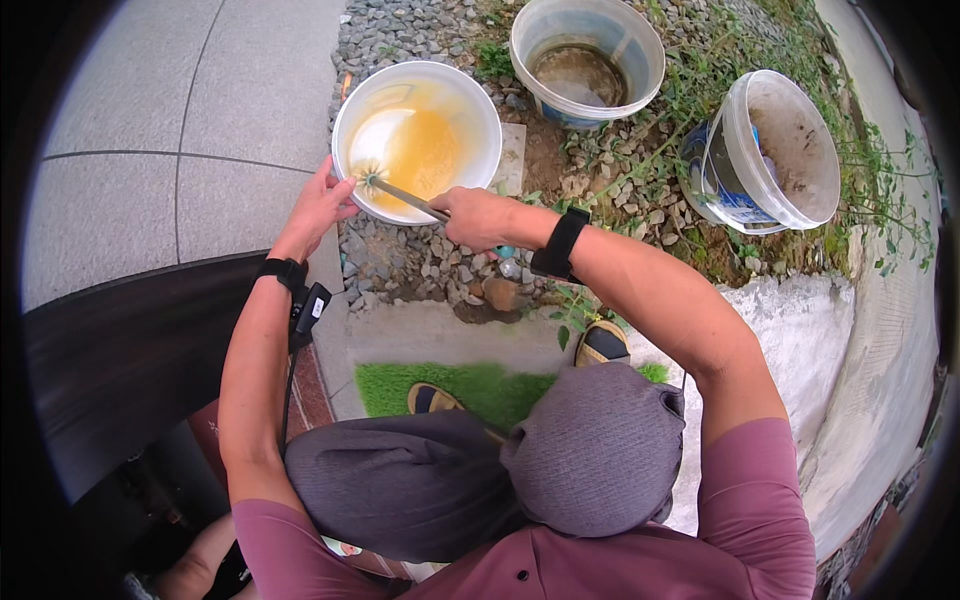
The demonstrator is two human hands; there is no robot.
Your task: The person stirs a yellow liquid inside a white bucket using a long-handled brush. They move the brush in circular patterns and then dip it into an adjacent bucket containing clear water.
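A white plastic bucket (pixel 480 112) stands on gravel in front of me, with a yellow-brown stain or liquid inside. My left hand (pixel 319 206) holds its rim at the lower left, thumb over the edge. In my right hand (pixel 480 217) is the handle of a round-headed brush (pixel 373 178). The brush's pale bristles lie inside the bucket near the left wall, close to my left thumb. Part of the handle is hidden in my right fist. Under that hand a small turquoise thing shows, too little of it to name.
A second bucket (pixel 525 79) with murky content stands at the top. A dirty bucket (pixel 832 180) leans at the right among weeds. Grey paving (pixel 112 105) lies left, artificial grass (pixel 487 382) below near my feet. Another person's bare limb (pixel 199 555) shows at lower left.
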